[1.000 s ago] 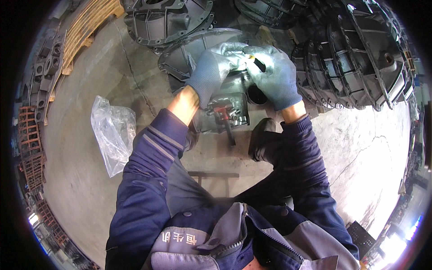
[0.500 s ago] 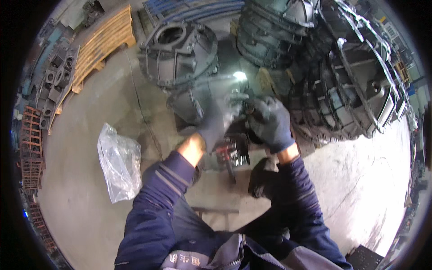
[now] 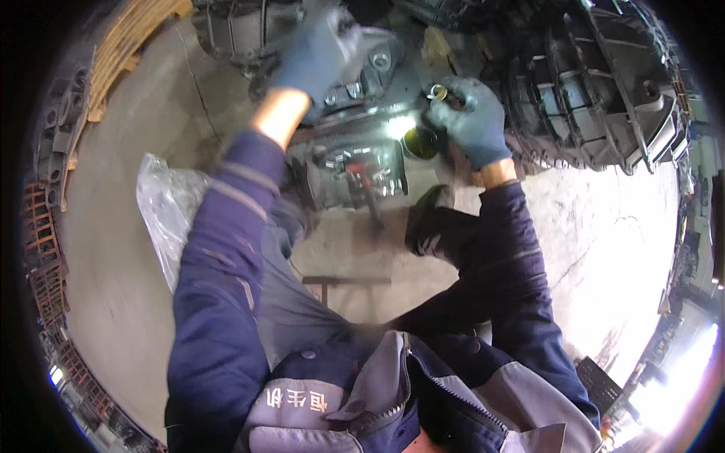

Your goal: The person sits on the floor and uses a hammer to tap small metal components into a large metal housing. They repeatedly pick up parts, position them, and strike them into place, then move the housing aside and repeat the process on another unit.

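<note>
My left hand [image 3: 319,49], in a grey-blue glove, reaches far forward over a dark metal casting [image 3: 377,72]. Motion smears its fingers, so what they hold, if anything, cannot be made out. To its right, my gloved right hand [image 3: 474,121] is closed around a small metal piece with a round, brass-coloured end [image 3: 437,92]. Just below that hand stands a round dark container [image 3: 421,143] with yellow-green liquid in it. Between my feet and the casting lies a shallow tray [image 3: 393,195] of loose shiny metal parts, with a red-and-dark tool [image 3: 365,185] across it.
Large ribbed metal housings [image 3: 574,90] are stacked at the right, close to my right arm. Another housing [image 3: 234,30] stands at the far left. A clear plastic bag [image 3: 162,208] lies on the floor beside my left arm. A wooden pallet [image 3: 124,53] is beyond it.
My hands were close together over the casting; the left has moved forward and left, away from the right. The right has moved slightly up in view. The whole view has shifted.
</note>
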Motion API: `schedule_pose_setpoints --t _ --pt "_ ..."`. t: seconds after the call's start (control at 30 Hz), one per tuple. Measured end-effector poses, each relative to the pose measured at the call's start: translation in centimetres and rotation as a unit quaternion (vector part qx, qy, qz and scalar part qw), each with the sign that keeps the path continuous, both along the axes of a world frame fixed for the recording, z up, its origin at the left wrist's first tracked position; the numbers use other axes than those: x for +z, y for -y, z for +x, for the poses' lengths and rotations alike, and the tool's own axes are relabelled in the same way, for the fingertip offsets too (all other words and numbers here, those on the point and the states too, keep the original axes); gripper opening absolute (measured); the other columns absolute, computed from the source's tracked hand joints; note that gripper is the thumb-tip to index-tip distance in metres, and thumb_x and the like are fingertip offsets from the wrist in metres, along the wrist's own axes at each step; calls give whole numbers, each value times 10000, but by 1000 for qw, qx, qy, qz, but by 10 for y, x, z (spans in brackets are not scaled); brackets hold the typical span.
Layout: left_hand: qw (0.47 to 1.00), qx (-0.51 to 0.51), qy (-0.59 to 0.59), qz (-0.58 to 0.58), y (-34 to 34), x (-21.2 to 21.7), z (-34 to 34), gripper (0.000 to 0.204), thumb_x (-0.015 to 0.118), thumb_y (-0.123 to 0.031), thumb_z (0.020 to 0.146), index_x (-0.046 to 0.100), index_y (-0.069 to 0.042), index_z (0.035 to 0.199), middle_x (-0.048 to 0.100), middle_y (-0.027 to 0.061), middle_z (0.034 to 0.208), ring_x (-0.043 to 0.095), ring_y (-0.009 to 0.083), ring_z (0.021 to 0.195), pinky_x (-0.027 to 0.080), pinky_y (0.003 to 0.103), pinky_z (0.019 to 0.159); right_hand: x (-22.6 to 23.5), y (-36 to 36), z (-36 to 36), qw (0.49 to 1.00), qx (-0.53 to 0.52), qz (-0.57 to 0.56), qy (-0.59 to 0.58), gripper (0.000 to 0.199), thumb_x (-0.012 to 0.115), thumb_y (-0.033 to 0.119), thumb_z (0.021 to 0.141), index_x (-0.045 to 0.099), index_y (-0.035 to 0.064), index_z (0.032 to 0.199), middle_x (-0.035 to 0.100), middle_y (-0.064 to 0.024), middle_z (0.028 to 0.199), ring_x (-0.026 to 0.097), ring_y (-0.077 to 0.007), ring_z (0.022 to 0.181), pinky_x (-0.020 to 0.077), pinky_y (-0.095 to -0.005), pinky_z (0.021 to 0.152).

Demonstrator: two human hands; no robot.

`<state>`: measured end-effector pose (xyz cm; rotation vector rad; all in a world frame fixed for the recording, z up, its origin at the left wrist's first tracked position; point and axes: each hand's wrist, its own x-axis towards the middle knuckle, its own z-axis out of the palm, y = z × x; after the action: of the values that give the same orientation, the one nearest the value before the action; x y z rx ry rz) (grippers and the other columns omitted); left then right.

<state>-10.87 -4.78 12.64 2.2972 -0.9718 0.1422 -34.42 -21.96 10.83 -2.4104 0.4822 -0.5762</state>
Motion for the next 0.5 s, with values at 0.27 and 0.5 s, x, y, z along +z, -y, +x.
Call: schedule_pose_setpoints --t 0.27,0.5 --pt "985 -145 -43 82 2 -21 65 634 474 -517 1052 620 38 1321 633 328 1297 625 455 1203 476 492 1049 -158 42 -49 971 -89 178 -130 372 795 78 852 719 -1 1207 755 -122 1127 709 -158 982 571 -304 877" --pt "970 -175 -139 96 3 -66 107 576 519 -515 1061 718 10 1187 725 183 898 650 262 798 518 418 795 -251 47 -41 955 -145 148 -214 380 772 339 802 773 70 1071 742 -228 1049 718 -403 974 570 -464 873"
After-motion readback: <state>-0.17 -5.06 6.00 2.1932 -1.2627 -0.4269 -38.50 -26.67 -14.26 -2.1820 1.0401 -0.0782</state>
